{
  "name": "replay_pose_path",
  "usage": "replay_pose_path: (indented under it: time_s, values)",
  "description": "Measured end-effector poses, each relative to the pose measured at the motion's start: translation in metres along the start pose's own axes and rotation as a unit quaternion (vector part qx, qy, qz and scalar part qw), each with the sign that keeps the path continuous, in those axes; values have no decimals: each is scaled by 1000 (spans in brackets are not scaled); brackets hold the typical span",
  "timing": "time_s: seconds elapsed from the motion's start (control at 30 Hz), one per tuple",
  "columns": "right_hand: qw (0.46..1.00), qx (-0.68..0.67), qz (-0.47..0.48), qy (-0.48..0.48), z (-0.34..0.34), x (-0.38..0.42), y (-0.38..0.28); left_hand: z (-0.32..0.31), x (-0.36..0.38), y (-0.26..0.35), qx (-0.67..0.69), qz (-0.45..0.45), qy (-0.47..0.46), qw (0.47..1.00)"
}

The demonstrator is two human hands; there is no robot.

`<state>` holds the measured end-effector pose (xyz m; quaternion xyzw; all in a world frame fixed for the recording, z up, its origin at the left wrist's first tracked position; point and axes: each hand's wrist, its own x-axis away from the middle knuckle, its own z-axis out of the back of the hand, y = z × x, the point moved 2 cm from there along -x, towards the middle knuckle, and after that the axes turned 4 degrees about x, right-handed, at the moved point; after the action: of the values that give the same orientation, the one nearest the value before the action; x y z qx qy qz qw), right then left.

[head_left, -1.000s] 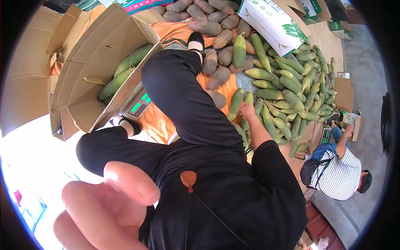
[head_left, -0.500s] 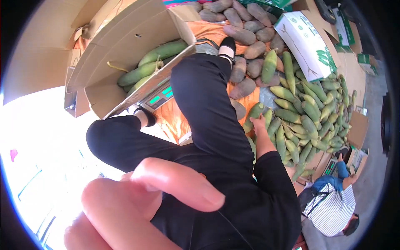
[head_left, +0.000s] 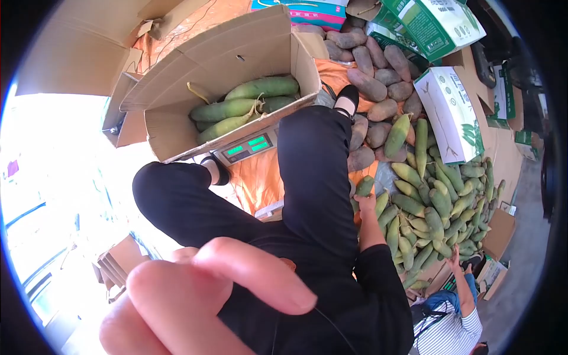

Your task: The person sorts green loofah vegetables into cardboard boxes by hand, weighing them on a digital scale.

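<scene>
My left hand (head_left: pixel 195 296) looms large at the lower left, close to the camera. Its fingers are bent, the thumb stands apart, and nothing shows between thumb and forefinger; the fingertips are cut off. Down beside my right thigh, my right hand (head_left: pixel 367 204) is closed around a green radish (head_left: pixel 365 186), whose lower part is hidden. It is at the near edge of a heap of green radishes (head_left: pixel 435 216). Several large green radishes (head_left: pixel 228 110) lie inside an open cardboard box (head_left: pixel 195 65) before my knees, resting on a scale (head_left: pixel 245 148) with lit green digits.
Reddish-brown root vegetables (head_left: pixel 370 86) lie beyond my foot on orange sheeting (head_left: pixel 257 180). A white-and-green carton (head_left: pixel 448 115) stands beside the heap, with more green cartons (head_left: pixel 435 26) behind. Another person in a striped shirt (head_left: pixel 452 325) is at the lower right.
The view has shifted, bringing more of the box and cartons into sight. The green radish in my right hand sits lower and shows less. The other person's arm now stretches to the heap.
</scene>
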<state>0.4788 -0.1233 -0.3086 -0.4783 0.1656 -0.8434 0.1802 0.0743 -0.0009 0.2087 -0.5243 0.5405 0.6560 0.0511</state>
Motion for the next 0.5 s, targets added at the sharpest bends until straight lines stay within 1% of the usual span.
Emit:
replay_pose_path:
  time_s: [0.03, 0.07, 0.1, 0.13, 0.17, 0.23, 0.27, 0.3, 0.37, 0.43, 0.5]
  values:
    - [1000, -9, 26, 12, 2, 5, -5, -1, 4, 5, -19, -17, 44, 999]
    - [999, -12, 31, 15, 5, 11, -13, -2, 7, 10, -36, -34, 85, 995]
    - [997, -20, 64, 22, 9, 17, -23, -5, 9, 11, -37, -39, 81, 995]
    - [995, -29, 96, 28, 14, 24, -32, -8, 11, 10, -82, -25, 140, 986]
    - [994, -32, 100, 31, 19, 29, -43, -10, 15, 7, -126, -12, 198, 972]
    - [979, -45, 196, 25, 34, 33, -70, -10, 25, 2, -211, 12, 312, 926]
    - [967, -22, 249, 44, 40, 32, -83, -5, 37, 1, -281, 41, 320, 904]
    - [966, -24, 254, 46, 47, 34, -99, 1, 52, 1, -350, 72, 327, 875]
    - [929, -52, 364, 36, 63, 55, -152, 8, 75, -6, -447, 188, 311, 818]
    - [904, -37, 417, 89, 74, 89, -207, 11, 99, -20, -500, 254, 298, 773]
    - [890, -135, 433, 53, 79, 146, -273, 12, 110, -33, -571, 317, 261, 711]
